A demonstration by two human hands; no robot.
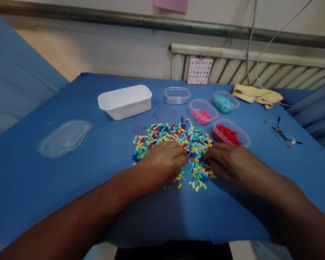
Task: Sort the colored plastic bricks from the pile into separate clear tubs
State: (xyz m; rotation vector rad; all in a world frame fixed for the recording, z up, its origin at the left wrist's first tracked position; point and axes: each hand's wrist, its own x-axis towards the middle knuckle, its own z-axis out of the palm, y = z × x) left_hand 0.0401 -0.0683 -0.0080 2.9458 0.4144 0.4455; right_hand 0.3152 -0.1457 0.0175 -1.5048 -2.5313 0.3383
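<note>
Left hand [165,160]: fingers curled, fingertips hidden within the brick pile [192,144]; cannot tell whether a brick is held. Right hand [230,162]: fingers bent narrow at the pile's right side; grip likewise not determinable. The pile, mixed in colour, lies mid-worktop [29,187].

Just beyond the right hand stands the red-brick tub [245,139]; contact cannot be confirmed. Assessed risk: a raised knuckle could tip it, spilling red pieces into the mix. Behind it, toward the far edge, are the pink-brick tub [213,112] and the turquoise-brick tub [234,103], less exposed.

Stray bricks fringe the pile toward the near edge; a dragging wrist could sweep them off. Spectacles [280,131] lie open toward the right edge, liable to damage from a wide elbow. White bin [128,112] toward the far edge; clear lids [66,139] toward the left edge: no hazard noted.
</note>
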